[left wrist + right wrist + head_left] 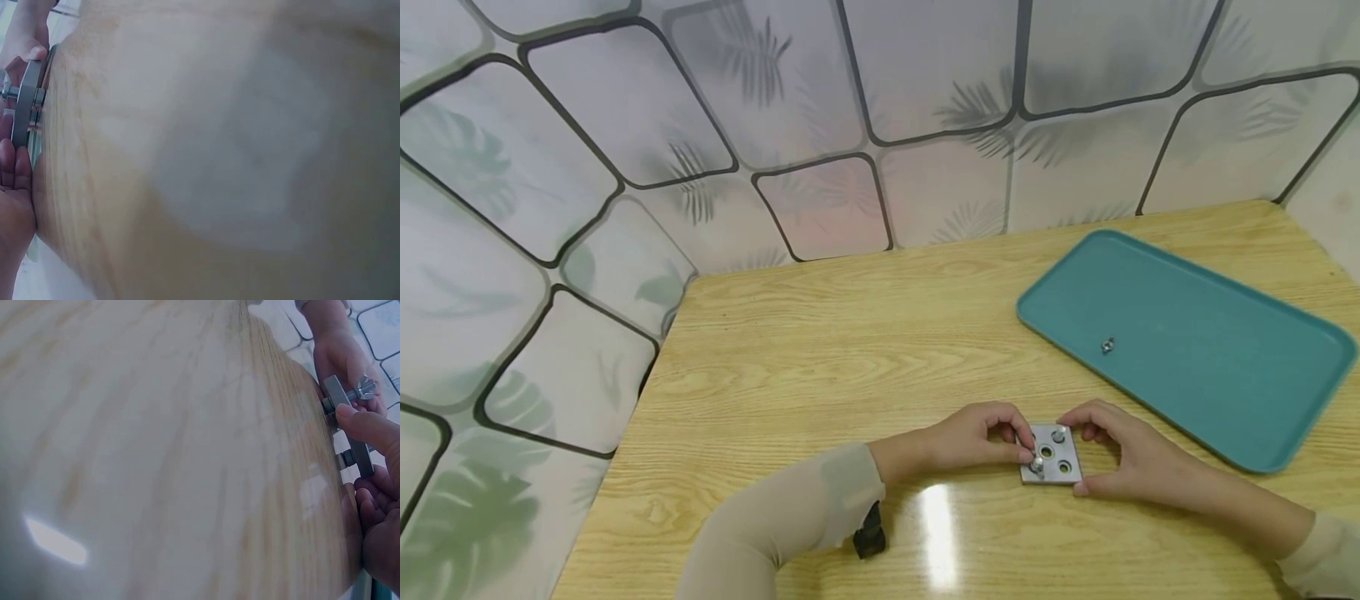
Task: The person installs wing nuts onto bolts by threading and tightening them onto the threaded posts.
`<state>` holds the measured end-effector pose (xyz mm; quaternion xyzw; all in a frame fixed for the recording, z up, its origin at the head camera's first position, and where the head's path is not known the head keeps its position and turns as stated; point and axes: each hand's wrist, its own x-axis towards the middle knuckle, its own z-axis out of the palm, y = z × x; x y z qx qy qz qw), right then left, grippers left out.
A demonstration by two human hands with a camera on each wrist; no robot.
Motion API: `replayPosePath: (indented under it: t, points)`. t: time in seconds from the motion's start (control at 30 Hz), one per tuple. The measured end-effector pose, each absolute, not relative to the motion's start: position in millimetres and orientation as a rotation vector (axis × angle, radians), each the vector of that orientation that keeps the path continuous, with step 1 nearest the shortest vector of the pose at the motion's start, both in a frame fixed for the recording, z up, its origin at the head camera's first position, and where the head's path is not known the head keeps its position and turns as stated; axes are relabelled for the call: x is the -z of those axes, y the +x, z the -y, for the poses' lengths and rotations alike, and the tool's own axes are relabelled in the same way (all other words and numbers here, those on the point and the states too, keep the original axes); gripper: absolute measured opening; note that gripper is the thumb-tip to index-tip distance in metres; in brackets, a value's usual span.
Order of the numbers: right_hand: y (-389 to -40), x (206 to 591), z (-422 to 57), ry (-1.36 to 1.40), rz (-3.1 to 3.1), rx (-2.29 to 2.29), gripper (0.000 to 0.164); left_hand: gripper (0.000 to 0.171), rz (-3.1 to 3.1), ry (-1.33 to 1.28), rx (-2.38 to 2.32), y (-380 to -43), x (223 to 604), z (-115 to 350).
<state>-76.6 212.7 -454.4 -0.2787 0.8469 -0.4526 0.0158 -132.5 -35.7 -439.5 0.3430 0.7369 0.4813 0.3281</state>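
Nearest: beige sleeve point(797, 508) on the left arm, small black item point(870, 533) under its cuff. Next, both hands at a metal plate point(1052, 477), which sits between them, just above or on the tabletop point(850, 350); contact underneath can't be told.

Right hand point(1138, 454): grasping the plate by its right side, thumb at the near-right corner, forefinger at the far-right one. Left hand point(973, 437): bent, fingertips bunched at the plate's left edge; can't tell whether they pinch anything or only touch.

Key relation: near-left bolt point(1037, 467), topped by a wing nut point(364, 389), lies immediately right of the left fingertips. Left hand clearly nearer; right hand is across the plate, so its hold reads as steadying. Plate is squarish, no real long axis; the axis that counts is the bolt's, square to the plate face, nut above, head below. Second bolt point(1058, 435) at the far-right corner, by the right forefinger. Middle and near-right holes look open.

Farther: teal tray point(1210, 358), right and beyond, lying slantwise; small metal piece point(1107, 345) on it, maybe another wing nut. Last, patterned wall covering point(820, 208).
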Motion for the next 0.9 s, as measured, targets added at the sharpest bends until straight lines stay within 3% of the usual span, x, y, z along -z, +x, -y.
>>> replayPosePath:
  t: [0.2, 0.5, 0.9]
  points:
    - [-76.8, 454.0, -213.1, -0.876, -2.631, 1.411, 0.062, 0.013, -1.875, 0.924, -1.268, -133.9, 440.1, 36.2]
    - [-76.3, 454.2, -212.6, -0.873, -2.639, 1.414, 0.062, 0.03, -1.969, 1.19, -1.102, -138.0, 441.2, 36.2]
    - [-76.9, 452.6, -213.0, -0.847, -2.624, 1.409, 0.061, 0.014, -1.912, 1.1, -1.212, -137.1, 441.7, 36.8]
